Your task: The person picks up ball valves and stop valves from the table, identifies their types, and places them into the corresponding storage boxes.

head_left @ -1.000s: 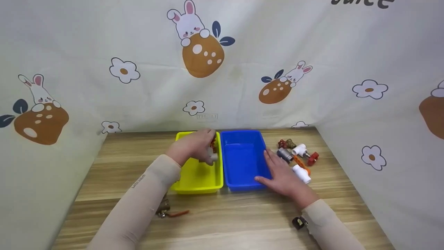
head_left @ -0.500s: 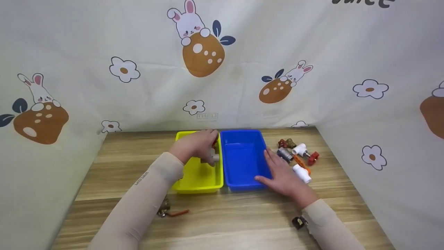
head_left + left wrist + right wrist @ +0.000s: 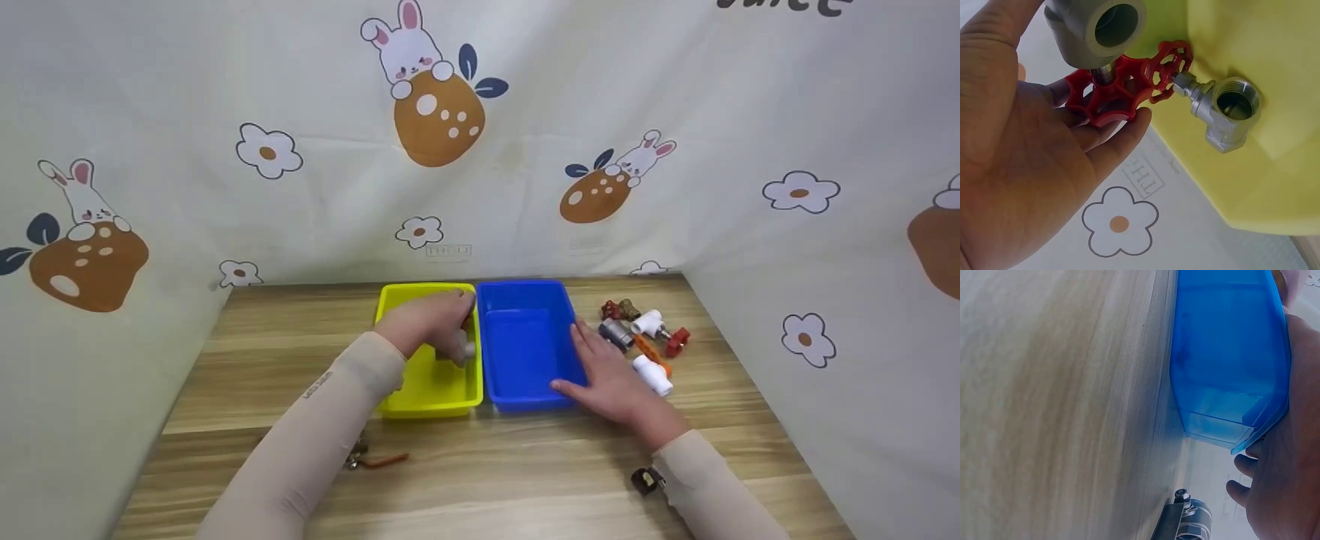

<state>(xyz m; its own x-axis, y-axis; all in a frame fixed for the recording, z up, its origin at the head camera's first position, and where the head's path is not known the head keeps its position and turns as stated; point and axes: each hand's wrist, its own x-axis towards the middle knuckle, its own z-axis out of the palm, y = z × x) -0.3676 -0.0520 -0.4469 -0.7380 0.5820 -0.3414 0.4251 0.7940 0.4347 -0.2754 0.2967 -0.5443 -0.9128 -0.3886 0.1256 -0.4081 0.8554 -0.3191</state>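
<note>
My left hand (image 3: 439,322) is inside the yellow plastic bin (image 3: 431,412), holding a grey stop valve (image 3: 1098,34) by its body and its red handwheel (image 3: 1109,95). Thumb and fingers lie on either side of the valve. Right beside it in the bin is a metal valve (image 3: 1227,112), its own red wheel against the held one. The head view shows only the pale end of the held valve. My right hand (image 3: 611,375) rests on the right rim of the blue bin (image 3: 525,349), fingers fairly straight and thumb over the near corner.
Right of the blue bin lie a grey metal valve (image 3: 616,334), a white tee-shaped valve (image 3: 647,323) with a red handle (image 3: 677,342), an orange handle (image 3: 654,357) and a white fitting (image 3: 652,376). A lever-handled valve (image 3: 384,460), partly behind the left sleeve, lies in front of the yellow bin.
My left hand has shifted slightly right and toward the near side within the yellow bin, still holding the grey valve. The right hand stays on the blue rim.
</note>
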